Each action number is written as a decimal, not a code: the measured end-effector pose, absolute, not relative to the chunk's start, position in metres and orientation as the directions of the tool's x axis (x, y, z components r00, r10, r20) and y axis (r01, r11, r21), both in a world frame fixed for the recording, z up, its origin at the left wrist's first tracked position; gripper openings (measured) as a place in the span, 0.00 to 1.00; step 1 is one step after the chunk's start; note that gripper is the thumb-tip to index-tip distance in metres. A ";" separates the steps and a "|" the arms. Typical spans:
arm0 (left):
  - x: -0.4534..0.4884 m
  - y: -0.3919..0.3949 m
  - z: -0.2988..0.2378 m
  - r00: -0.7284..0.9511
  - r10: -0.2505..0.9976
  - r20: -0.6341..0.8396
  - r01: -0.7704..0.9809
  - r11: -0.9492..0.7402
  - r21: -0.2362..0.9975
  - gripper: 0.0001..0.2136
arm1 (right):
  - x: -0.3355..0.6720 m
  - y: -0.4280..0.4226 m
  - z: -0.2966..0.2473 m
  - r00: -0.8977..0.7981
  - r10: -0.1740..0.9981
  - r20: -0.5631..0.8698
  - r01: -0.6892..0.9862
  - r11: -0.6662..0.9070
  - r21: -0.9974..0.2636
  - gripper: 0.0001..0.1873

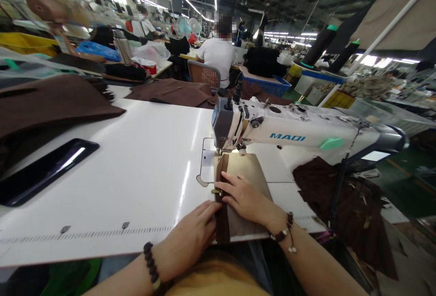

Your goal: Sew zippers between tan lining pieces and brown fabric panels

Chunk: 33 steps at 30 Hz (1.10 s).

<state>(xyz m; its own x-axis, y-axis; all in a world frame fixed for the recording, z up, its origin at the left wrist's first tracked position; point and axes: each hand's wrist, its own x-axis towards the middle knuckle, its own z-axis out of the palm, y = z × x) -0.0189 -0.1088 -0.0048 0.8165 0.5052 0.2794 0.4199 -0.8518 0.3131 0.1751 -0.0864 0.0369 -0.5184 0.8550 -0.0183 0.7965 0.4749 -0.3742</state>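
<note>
A beige fabric panel (254, 171) lies flat on the white table, its far end under the needle area of a sewing machine (282, 127). Along its left edge runs a dark brown strip (223, 223), with a small brass-coloured metal piece (216, 191) by that edge. My right hand (243, 193) rests on the panel and strip with its fingers spread, pressing them down. Close to the front edge, my left hand (199, 223) has its fingers together at the strip's left side; what its fingertips pinch, if anything, is hidden.
A black phone (51, 168) lies at the left beside a stack of brown fabric (57, 102). More dark brown fabric (340, 209) is heaped right of the machine. Beyond the table, a person in white (218, 57) sits with their back to me, near a blue crate (267, 84).
</note>
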 end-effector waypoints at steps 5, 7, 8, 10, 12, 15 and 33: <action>-0.019 -0.109 -0.001 0.826 0.505 0.253 0.414 -0.846 0.336 0.08 | 0.156 -0.078 0.044 -0.353 0.936 -0.003 0.891 0.335 -0.305 0.10; -0.019 -0.108 -0.001 0.823 0.500 0.268 0.410 -0.850 0.330 0.08 | 0.148 -0.074 0.041 -0.304 0.952 0.042 0.925 0.306 -0.226 0.13; -0.019 -0.108 -0.001 0.822 0.497 0.278 0.405 -0.853 0.330 0.07 | 0.145 -0.073 0.039 -0.314 0.947 0.059 0.927 0.320 -0.198 0.14; -0.020 -0.107 -0.002 0.819 0.495 0.291 0.395 -0.853 0.340 0.07 | 0.142 -0.070 0.037 -0.335 0.939 0.081 0.921 0.344 -0.180 0.10; -0.020 -0.107 -0.002 0.818 0.495 0.293 0.390 -0.852 0.350 0.07 | 0.145 -0.066 0.035 -0.326 0.941 0.092 0.920 0.338 -0.198 0.03; -0.020 -0.107 -0.004 0.821 0.487 0.298 0.392 -0.860 0.326 0.07 | 0.155 -0.060 0.027 -0.341 0.934 0.106 0.899 0.357 -0.254 0.07; -0.026 -0.111 0.005 0.902 0.311 0.299 0.217 -0.925 0.311 0.12 | 0.182 -0.081 -0.003 -0.390 0.891 0.230 0.853 0.444 -0.273 0.18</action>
